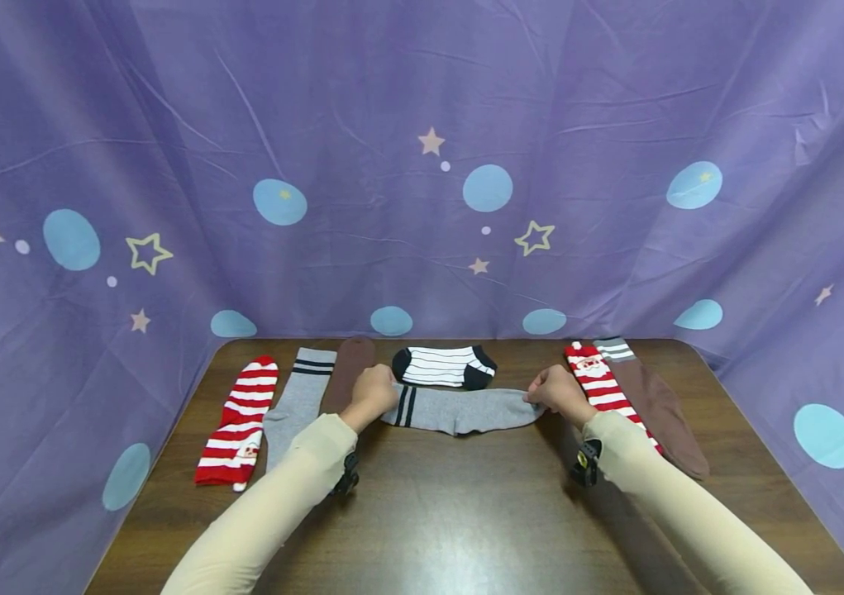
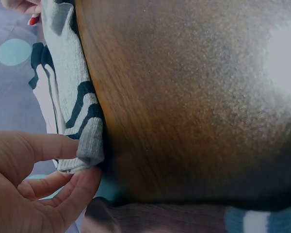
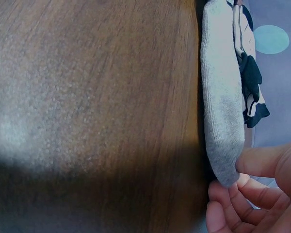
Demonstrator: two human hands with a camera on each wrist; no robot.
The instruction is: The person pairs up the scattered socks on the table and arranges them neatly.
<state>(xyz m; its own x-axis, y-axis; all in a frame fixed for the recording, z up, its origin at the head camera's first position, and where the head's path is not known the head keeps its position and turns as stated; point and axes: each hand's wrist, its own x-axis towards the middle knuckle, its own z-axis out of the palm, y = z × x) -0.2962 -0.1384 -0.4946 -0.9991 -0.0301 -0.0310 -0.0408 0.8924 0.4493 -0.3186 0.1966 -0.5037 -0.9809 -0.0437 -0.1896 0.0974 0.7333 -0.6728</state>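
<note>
A grey sock [image 1: 459, 411] with two black stripes near its cuff stretches crosswise between both hands. My left hand [image 1: 374, 395] pinches the cuff end, thumb on one side and fingers on the other, as the left wrist view shows. At the toe end, my right hand [image 1: 560, 392] pinches the tip of the same grey sock [image 3: 223, 107]. Right behind it lies a white ankle sock [image 1: 442, 366] with thin black lines and black toe and heel. The left wrist view shows the cuff edge [image 2: 91, 145] folded between thumb and fingers.
On the left lie a red-and-white striped sock [image 1: 239, 421], another grey sock [image 1: 298, 397] and a brown sock [image 1: 350, 372]. On the right are a second striped sock [image 1: 607, 388] and a brown sock [image 1: 663, 409] with a grey cuff. A purple curtain [image 1: 392, 165] surrounds the wooden table [image 1: 459, 521].
</note>
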